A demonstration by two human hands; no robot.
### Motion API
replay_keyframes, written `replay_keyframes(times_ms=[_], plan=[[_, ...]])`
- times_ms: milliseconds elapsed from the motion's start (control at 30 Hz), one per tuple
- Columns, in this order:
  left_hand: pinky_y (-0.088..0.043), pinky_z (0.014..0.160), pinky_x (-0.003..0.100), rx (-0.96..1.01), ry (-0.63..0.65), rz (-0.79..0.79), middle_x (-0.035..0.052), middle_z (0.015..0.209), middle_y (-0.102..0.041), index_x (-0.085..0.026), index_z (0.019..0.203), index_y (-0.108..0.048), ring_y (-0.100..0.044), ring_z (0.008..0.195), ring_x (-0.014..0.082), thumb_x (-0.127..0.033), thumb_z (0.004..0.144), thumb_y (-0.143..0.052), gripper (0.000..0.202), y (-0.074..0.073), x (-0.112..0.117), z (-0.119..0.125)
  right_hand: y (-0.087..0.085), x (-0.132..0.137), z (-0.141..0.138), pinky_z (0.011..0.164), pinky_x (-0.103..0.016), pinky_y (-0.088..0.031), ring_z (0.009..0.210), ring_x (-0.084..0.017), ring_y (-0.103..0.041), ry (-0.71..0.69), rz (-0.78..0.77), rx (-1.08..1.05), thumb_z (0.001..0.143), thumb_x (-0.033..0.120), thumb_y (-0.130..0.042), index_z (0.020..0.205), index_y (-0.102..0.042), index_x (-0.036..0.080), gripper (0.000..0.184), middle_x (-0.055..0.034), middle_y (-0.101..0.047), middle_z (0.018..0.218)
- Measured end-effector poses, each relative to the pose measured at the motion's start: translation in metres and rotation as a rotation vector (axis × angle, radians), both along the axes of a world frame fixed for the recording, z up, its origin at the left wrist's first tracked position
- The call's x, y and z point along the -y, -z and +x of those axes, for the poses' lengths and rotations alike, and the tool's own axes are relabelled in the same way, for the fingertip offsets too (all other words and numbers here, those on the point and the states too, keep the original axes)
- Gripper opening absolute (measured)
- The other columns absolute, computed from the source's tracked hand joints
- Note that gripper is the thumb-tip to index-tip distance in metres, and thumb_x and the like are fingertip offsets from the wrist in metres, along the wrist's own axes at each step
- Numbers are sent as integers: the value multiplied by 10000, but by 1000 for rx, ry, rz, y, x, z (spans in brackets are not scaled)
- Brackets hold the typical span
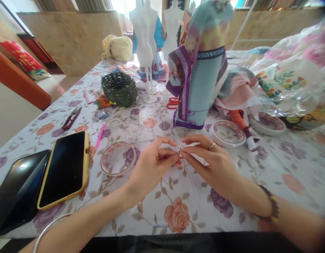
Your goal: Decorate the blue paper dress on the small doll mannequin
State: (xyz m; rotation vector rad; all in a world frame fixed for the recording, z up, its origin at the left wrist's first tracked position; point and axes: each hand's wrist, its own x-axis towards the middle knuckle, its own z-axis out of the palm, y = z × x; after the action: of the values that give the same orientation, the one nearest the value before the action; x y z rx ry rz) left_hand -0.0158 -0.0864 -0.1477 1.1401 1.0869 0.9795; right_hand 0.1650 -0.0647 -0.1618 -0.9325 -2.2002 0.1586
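My left hand (153,165) and my right hand (212,163) meet fingertip to fingertip just above the floral tablecloth (178,207). Both pinch a small white piece, perhaps paper or tape (197,159), that runs under my right fingers. A ring sits on one right finger and a beaded bracelet on that wrist. A roll of patterned tape (117,162) lies just left of my left hand. Another tape roll (227,133) lies behind my right hand. A small mannequin in a blue and purple paper dress (201,70) stands straight ahead.
Two phones, one in a yellow case (64,168) and one black (16,189), lie at the left. Thread snips (72,117), a pink pen (100,135), a woven green basket (119,88), red scissors (173,102), white mannequins (145,38) and plastic-wrapped fabric (288,84) crowd the table.
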Motion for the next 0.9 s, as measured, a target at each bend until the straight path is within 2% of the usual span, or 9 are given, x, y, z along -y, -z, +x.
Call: replay_keyframes(times_ms=[233,400,533,733,900], plan=[[-550,743,243,54,-6,-16,-14,771,-739,-220,992,-508,-703,742,132,-229,818,-664,234,0,1,0,0,2,0,754,-319,-582,904,-168,-650,-7,43,-13,894,154,-563,910,-698,180,139,-81,-649,1087],[-548,751,253,41,-18,-15,-16,751,-738,-222,985,-527,-708,756,143,-232,810,-666,223,-1,2,1,0,3,0,806,-341,-567,948,-169,-643,-36,3,-8,906,164,-548,879,-685,208,147,-65,-655,1080],[-553,762,268,21,-38,-9,-16,741,-738,-218,954,-551,-714,769,159,-228,794,-673,202,-2,4,2,0,2,-1,790,-342,-561,913,-163,-645,-46,-19,-13,905,167,-551,842,-672,199,140,-64,-660,1056],[-542,729,221,-21,-51,41,-33,742,-736,-229,929,-568,-708,751,133,-187,800,-647,157,-1,6,3,-1,3,-1,782,-319,-555,895,-154,-641,-71,-26,-20,907,159,-550,838,-658,206,136,-57,-657,1032],[-547,731,226,-9,-46,39,-34,734,-730,-228,924,-575,-709,751,138,-180,798,-644,151,1,7,3,1,4,-1,791,-324,-551,893,-154,-638,-75,-24,-12,923,171,-525,844,-643,214,148,-54,-653,1031]])
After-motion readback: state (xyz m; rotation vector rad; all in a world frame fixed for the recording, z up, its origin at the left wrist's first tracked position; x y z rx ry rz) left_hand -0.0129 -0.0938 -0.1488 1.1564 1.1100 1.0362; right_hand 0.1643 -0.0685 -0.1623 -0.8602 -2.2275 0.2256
